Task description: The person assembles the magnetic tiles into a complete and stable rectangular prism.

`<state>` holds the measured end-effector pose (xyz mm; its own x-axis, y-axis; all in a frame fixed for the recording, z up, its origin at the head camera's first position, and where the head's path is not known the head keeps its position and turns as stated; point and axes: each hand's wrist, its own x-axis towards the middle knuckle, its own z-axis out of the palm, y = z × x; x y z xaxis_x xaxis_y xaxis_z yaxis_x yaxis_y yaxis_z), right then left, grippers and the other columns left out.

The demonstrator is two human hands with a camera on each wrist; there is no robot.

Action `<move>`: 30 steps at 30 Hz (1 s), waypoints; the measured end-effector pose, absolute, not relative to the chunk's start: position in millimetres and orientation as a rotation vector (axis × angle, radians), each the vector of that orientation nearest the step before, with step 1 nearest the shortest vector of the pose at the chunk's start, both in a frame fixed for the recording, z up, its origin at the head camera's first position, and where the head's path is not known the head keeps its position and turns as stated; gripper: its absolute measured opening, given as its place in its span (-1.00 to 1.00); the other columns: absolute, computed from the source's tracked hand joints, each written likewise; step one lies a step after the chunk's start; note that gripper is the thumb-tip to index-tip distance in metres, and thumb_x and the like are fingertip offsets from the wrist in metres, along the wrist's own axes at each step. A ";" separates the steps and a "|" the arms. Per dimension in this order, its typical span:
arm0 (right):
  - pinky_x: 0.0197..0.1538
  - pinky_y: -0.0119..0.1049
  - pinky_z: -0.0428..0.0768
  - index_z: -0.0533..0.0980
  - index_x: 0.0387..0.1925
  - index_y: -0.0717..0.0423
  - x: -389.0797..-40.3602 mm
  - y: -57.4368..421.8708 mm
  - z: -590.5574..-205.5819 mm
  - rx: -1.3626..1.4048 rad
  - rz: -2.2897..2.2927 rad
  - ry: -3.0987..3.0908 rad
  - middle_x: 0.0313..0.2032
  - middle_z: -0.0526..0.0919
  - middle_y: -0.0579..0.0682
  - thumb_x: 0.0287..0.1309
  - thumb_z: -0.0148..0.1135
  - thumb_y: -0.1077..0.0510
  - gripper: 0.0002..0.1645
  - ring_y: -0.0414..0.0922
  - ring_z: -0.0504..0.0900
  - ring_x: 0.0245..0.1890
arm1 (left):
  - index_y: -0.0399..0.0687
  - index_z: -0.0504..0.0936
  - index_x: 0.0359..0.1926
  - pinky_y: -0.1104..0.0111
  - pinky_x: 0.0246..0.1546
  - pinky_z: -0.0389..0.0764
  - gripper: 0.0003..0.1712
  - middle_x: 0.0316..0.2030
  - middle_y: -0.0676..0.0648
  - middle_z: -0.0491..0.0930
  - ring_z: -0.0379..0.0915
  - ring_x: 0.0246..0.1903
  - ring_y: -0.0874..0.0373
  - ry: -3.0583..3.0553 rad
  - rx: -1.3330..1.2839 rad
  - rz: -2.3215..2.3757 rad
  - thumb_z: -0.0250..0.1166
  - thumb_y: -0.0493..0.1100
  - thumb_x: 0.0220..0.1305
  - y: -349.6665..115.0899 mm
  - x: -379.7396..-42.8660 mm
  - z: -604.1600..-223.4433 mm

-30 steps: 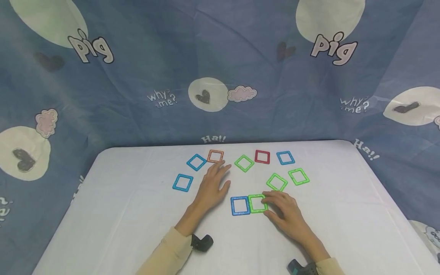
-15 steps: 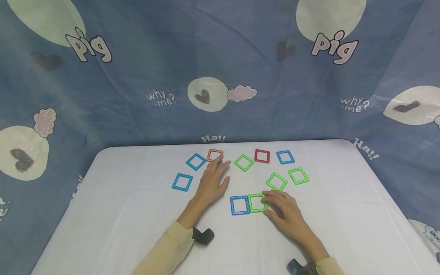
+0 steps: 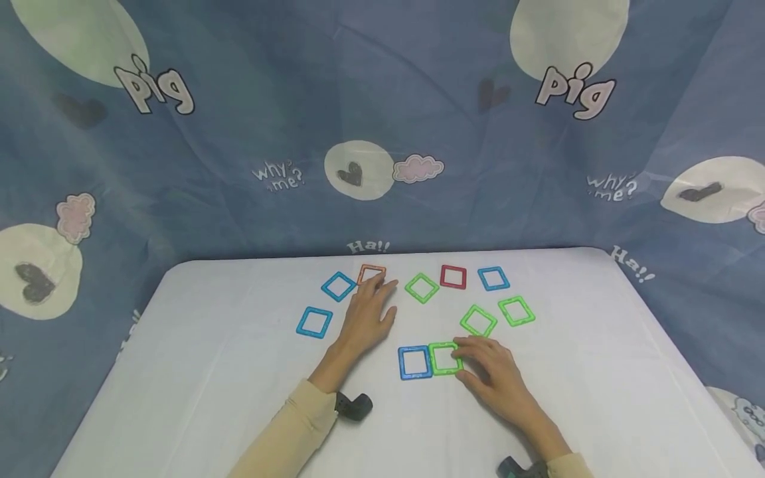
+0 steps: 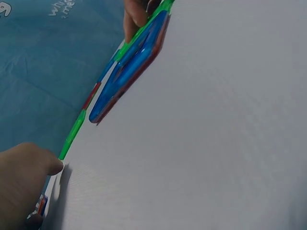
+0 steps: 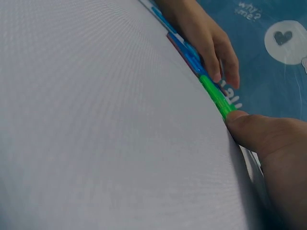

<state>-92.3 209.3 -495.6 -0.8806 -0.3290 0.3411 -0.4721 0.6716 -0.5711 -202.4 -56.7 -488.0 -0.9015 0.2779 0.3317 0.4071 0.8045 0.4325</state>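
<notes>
In the head view my right hand (image 3: 493,378) pinches the right edge of a green square magnetic tile frame (image 3: 445,372), thumb at the near corner and fingers at the far one. A blue square tile (image 3: 416,376) lies flush against its left side; the left wrist view shows a dark red layer beneath this blue tile (image 4: 136,62). My left hand (image 3: 366,317) reaches to the far side, fingers extended, fingertips over the near edge of an orange square tile (image 3: 372,267). The fingers partly hide that tile. In the right wrist view my thumb (image 5: 249,127) presses the green tile's edge.
Two blue tiles (image 3: 338,273) (image 3: 313,334) lie left of the left hand. Across the back are a green tile (image 3: 422,275), a red tile (image 3: 453,287) and a blue tile (image 3: 493,288). Two more green tiles (image 3: 479,307) (image 3: 516,322) lie beyond the right hand on the white table (image 3: 197,372).
My left hand has moved slightly farther forward, its fingertips now over more of the orange tile. The right hand keeps its hold on the green tile. The head view has shifted slightly.
</notes>
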 end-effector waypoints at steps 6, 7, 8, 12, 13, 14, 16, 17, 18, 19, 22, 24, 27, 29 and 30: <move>0.23 0.02 0.22 0.54 -0.03 -0.17 -90.8 206.6 -499.0 0.654 1.004 -2.649 0.17 0.52 -0.17 0.06 0.35 0.07 -0.62 0.01 0.35 0.26 | 0.03 0.43 0.26 0.04 0.27 0.29 -0.44 0.29 -0.16 0.28 0.15 0.30 -0.06 -2.711 -0.521 -0.732 0.22 -0.13 0.21 -59.1 -204.4 -491.7; 0.23 0.02 0.22 0.54 -0.03 -0.17 -90.9 206.5 -499.1 0.656 1.000 -2.650 0.17 0.52 -0.17 0.07 0.35 0.07 -0.62 0.01 0.35 0.26 | 0.03 0.44 0.25 0.03 0.26 0.30 -0.45 0.28 -0.16 0.29 0.16 0.30 -0.07 -2.704 -0.522 -0.731 0.22 -0.13 0.20 -59.5 -205.0 -492.0; 0.22 0.02 0.23 0.53 -0.03 -0.17 -91.0 206.4 -498.9 0.658 0.991 -2.653 0.17 0.51 -0.17 0.07 0.34 0.06 -0.63 0.01 0.35 0.26 | 0.03 0.45 0.24 0.03 0.25 0.31 -0.45 0.28 -0.17 0.30 0.17 0.29 -0.08 -2.698 -0.520 -0.731 0.23 -0.13 0.20 -59.8 -205.6 -492.3; 0.24 0.02 0.23 0.53 -0.03 -0.17 -91.8 206.0 -496.4 0.656 0.986 -2.668 0.18 0.51 -0.16 0.08 0.33 0.05 -0.63 0.00 0.34 0.26 | 0.04 0.45 0.24 0.00 0.24 0.30 -0.46 0.27 -0.19 0.30 0.16 0.29 -0.11 -2.698 -0.498 -0.749 0.22 -0.11 0.20 -61.0 -208.2 -492.1; 0.25 0.03 0.22 0.53 -0.03 -0.17 -91.8 205.9 -495.7 0.654 0.991 -2.671 0.18 0.51 -0.16 0.08 0.34 0.06 -0.63 -0.01 0.34 0.27 | 0.03 0.45 0.23 -0.01 0.23 0.31 -0.46 0.27 -0.19 0.30 0.16 0.29 -0.12 -2.698 -0.493 -0.757 0.22 -0.11 0.21 -61.3 -208.8 -492.0; 0.25 0.03 0.22 0.53 -0.03 -0.17 -91.8 205.7 -494.8 0.653 0.994 -2.672 0.18 0.51 -0.16 0.07 0.34 0.06 -0.62 0.00 0.34 0.27 | 0.03 0.45 0.23 -0.01 0.23 0.31 -0.47 0.28 -0.19 0.30 0.15 0.29 -0.13 -2.702 -0.486 -0.767 0.22 -0.11 0.21 -61.6 -209.1 -491.7; 0.26 0.04 0.21 0.54 -0.03 -0.16 -91.6 205.3 -493.6 0.649 1.006 -2.674 0.18 0.51 -0.16 0.06 0.35 0.07 -0.62 -0.01 0.33 0.27 | 0.02 0.46 0.23 -0.02 0.23 0.29 -0.48 0.28 -0.19 0.29 0.14 0.30 -0.13 -2.715 -0.473 -0.789 0.21 -0.11 0.22 -62.4 -209.3 -491.0; 0.26 0.04 0.21 0.54 -0.03 -0.16 -91.6 205.1 -493.2 0.648 1.012 -2.674 0.18 0.51 -0.16 0.06 0.35 0.07 -0.62 -0.01 0.33 0.27 | 0.01 0.46 0.23 -0.02 0.24 0.28 -0.48 0.29 -0.19 0.29 0.13 0.30 -0.13 -2.723 -0.467 -0.794 0.21 -0.10 0.23 -62.7 -209.1 -490.6; 0.26 0.04 0.21 0.54 -0.03 -0.16 -91.4 205.0 -493.0 0.648 1.018 -2.672 0.18 0.51 -0.16 0.05 0.36 0.08 -0.61 0.00 0.33 0.27 | 0.01 0.46 0.23 -0.02 0.24 0.27 -0.49 0.30 -0.19 0.28 0.12 0.31 -0.13 -2.735 -0.462 -0.798 0.20 -0.10 0.24 -63.0 -208.8 -490.1; 0.26 0.05 0.21 0.54 -0.03 -0.16 -91.5 204.9 -493.0 0.649 1.019 -2.672 0.18 0.51 -0.16 0.05 0.36 0.08 -0.61 0.00 0.33 0.27 | 0.01 0.46 0.23 -0.01 0.26 0.26 -0.50 0.30 -0.19 0.27 0.11 0.32 -0.13 -2.748 -0.456 -0.798 0.19 -0.09 0.25 -63.3 -208.4 -489.5; 0.25 0.07 0.21 0.53 -0.03 -0.17 -91.8 204.7 -493.4 0.656 1.023 -2.669 0.18 0.51 -0.15 0.06 0.35 0.08 -0.61 0.01 0.33 0.27 | -0.01 0.49 0.21 -0.02 0.28 0.23 -0.52 0.30 -0.19 0.27 0.10 0.32 -0.14 -2.764 -0.447 -0.796 0.19 -0.09 0.26 -64.0 -206.5 -488.4; 0.25 0.07 0.21 0.53 -0.03 -0.17 -92.3 205.1 -493.9 0.663 1.016 -2.669 0.18 0.51 -0.14 0.07 0.35 0.07 -0.62 0.02 0.34 0.27 | -0.04 0.50 0.20 -0.03 0.27 0.22 -0.53 0.29 -0.20 0.28 0.10 0.32 -0.17 -2.761 -0.444 -0.797 0.19 -0.10 0.26 -63.9 -205.7 -488.1; 0.24 0.05 0.22 0.53 -0.02 -0.17 -92.5 206.5 -494.3 0.662 1.001 -2.674 0.18 0.51 -0.14 0.08 0.34 0.06 -0.62 0.01 0.33 0.27 | -0.08 0.50 0.20 -0.02 0.27 0.21 -0.52 0.29 -0.19 0.29 0.11 0.32 -0.16 -2.764 -0.442 -0.802 0.18 -0.09 0.26 -63.1 -205.7 -489.0; 0.23 0.04 0.22 0.53 -0.02 -0.17 -92.0 207.6 -494.7 0.653 0.993 -2.681 0.18 0.50 -0.15 0.08 0.33 0.06 -0.62 0.00 0.33 0.27 | -0.09 0.49 0.21 -0.01 0.29 0.21 -0.51 0.29 -0.18 0.29 0.10 0.33 -0.15 -2.768 -0.442 -0.812 0.17 -0.09 0.27 -62.0 -206.2 -490.2; 0.23 0.04 0.22 0.53 -0.02 -0.18 -91.2 207.9 -494.7 0.647 0.988 -2.686 0.18 0.50 -0.15 0.08 0.33 0.05 -0.63 -0.01 0.33 0.27 | -0.10 0.49 0.21 0.00 0.30 0.20 -0.51 0.29 -0.18 0.30 0.10 0.33 -0.15 -2.770 -0.440 -0.817 0.17 -0.09 0.28 -61.5 -206.4 -490.9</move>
